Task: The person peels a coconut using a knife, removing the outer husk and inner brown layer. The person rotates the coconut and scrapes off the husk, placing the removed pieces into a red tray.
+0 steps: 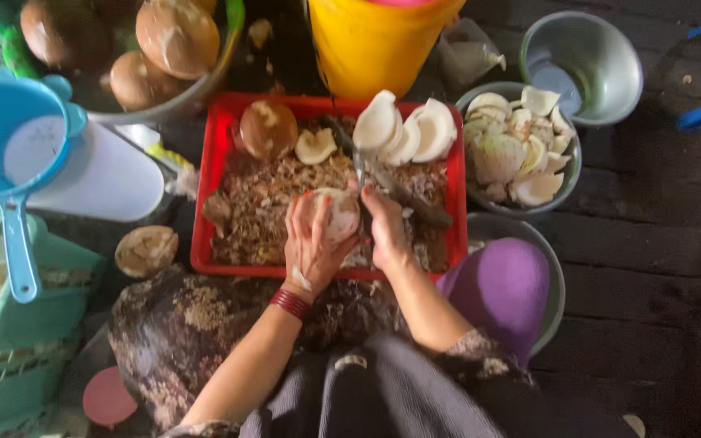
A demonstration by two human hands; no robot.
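Observation:
My left hand (311, 243) cups a pale, partly peeled piece of coconut (340, 216) over a red tray (207, 174). My right hand (386, 229) grips a knife (360, 170) whose blade points away from me and rests against the coconut piece. The tray is filled with brown peelings (273, 199). At its far side lie a brown whole coconut (268, 128) and several white coconut pieces (406, 130).
A metal bowl of white coconut pieces (519, 154) sits right of the tray, an empty metal bowl (584, 57) behind it. A yellow bucket (375, 40), a basin of brown coconuts (135, 49), a blue strainer (10, 146) and green crates (18, 349) surround me.

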